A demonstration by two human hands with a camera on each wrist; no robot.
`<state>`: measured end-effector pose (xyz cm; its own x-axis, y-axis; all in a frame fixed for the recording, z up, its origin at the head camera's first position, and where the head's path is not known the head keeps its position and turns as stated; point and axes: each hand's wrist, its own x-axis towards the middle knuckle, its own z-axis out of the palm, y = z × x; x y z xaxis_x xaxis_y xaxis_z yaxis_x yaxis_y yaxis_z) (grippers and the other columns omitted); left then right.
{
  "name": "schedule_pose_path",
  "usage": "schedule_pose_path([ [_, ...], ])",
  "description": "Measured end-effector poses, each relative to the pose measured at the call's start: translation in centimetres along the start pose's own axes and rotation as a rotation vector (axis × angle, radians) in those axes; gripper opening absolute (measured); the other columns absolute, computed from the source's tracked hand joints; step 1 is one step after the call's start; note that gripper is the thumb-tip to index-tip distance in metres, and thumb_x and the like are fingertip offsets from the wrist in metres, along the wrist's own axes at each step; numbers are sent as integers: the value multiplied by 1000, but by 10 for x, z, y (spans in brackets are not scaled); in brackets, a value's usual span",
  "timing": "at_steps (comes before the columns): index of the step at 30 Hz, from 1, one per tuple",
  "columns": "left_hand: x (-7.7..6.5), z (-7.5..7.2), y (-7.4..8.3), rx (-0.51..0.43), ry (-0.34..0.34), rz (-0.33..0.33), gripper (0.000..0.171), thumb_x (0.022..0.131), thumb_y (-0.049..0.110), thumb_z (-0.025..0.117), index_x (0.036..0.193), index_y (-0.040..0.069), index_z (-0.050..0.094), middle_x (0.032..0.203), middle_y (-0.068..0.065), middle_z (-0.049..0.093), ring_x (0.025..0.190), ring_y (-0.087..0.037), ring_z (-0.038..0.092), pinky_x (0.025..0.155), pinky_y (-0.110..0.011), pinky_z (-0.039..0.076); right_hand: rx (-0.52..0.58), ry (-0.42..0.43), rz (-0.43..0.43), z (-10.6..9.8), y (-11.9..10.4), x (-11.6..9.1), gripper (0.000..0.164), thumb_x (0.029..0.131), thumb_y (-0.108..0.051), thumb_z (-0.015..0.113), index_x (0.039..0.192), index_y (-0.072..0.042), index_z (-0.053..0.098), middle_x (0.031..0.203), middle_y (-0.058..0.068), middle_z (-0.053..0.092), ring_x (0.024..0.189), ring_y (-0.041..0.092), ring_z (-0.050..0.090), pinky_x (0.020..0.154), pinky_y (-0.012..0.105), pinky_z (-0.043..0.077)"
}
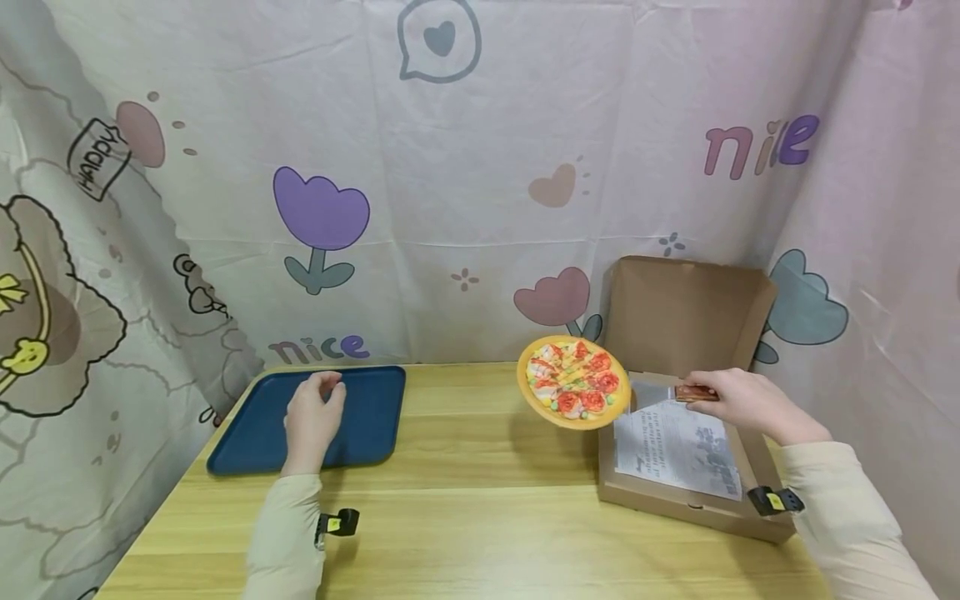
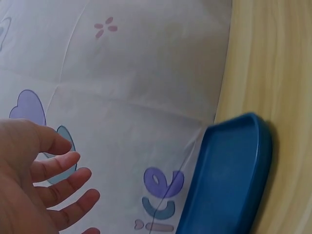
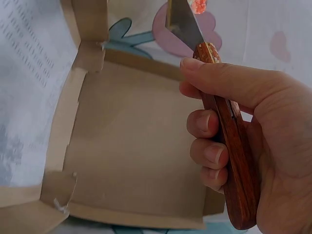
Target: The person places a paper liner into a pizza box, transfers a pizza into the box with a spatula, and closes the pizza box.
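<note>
My right hand (image 1: 750, 404) grips the reddish wooden handle of a pizza server (image 3: 234, 161), fingers wrapped round it and thumb along its top. Its metal blade (image 3: 183, 20) reaches away from the hand. A round pizza (image 1: 576, 383) with red and green toppings rides on the server, tilted, above the table at the box's left side. Below this hand lies an open cardboard pizza box (image 1: 693, 508), lined with printed paper (image 1: 675, 450). Over the blue tray (image 1: 375, 417) hovers my left hand (image 1: 311, 421), holding nothing, its fingers loosely bent.
The box lid (image 1: 686, 312) stands up at the back, close to a patterned curtain (image 1: 465, 167) behind the table. Bare wooden tabletop (image 1: 465, 467) lies between the tray and the box. Each wrist wears a small black camera mount (image 1: 341, 522).
</note>
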<state>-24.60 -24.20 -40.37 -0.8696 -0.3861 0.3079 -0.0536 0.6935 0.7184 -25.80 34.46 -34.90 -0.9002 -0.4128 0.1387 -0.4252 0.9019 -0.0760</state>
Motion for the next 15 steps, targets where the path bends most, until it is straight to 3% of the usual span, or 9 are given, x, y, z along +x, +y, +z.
schedule_pose_path([
  [10, 5, 28, 21, -84, -45, 77, 31, 99, 25, 54, 124, 7, 61, 124, -18, 61, 119, -35, 54, 102, -55, 39, 6, -6, 47, -3, 22, -18, 20, 83, -25, 74, 100, -14, 69, 74, -10, 63, 62, 6, 50, 53, 29, 39],
  [15, 4, 43, 36, -160, -82, 115, 30, 98, 23, 57, 122, 6, 62, 124, -18, 62, 118, -34, 56, 102, -51, 43, 8, -14, 74, -1, 31, -24, 11, 83, -22, 73, 91, -16, 67, 68, -9, 55, 58, 8, 43, 51, 27, 33],
])
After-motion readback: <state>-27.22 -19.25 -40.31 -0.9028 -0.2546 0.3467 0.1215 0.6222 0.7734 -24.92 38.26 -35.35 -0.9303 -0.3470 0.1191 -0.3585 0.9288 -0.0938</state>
